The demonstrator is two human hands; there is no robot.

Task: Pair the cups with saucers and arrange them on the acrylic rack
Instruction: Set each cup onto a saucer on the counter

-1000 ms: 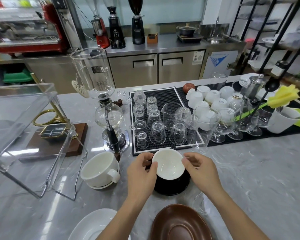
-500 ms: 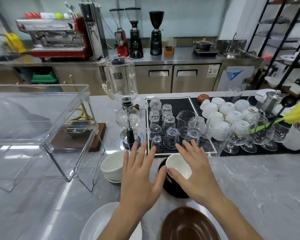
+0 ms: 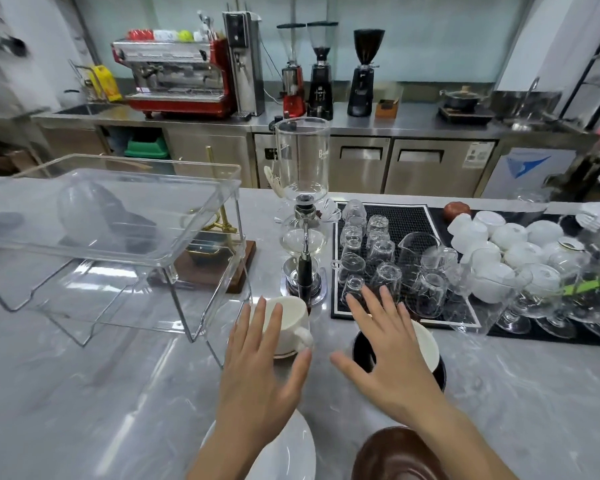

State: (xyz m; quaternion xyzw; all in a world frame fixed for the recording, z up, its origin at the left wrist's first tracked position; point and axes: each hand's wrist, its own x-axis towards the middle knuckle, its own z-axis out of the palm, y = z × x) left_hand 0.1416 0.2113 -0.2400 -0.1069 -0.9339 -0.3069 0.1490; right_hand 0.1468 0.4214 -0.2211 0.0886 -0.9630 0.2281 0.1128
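Head view: both hands have let go of the white cup (image 3: 425,344), which a second ago they were seating in the black saucer (image 3: 362,351) at lower centre. The left hand (image 3: 262,370) has slid left and hovers with fingers spread over the second cup (image 3: 290,318), already on its own pale saucer. The right hand (image 3: 390,348) is spread flat above the black pair, gripping nothing. So two pairs look ready, and the next step is probably lifting them to the rack (image 3: 111,216), at left of frame. A white saucer (image 3: 291,452) and a brown saucer (image 3: 392,459) wait at the bottom edge.
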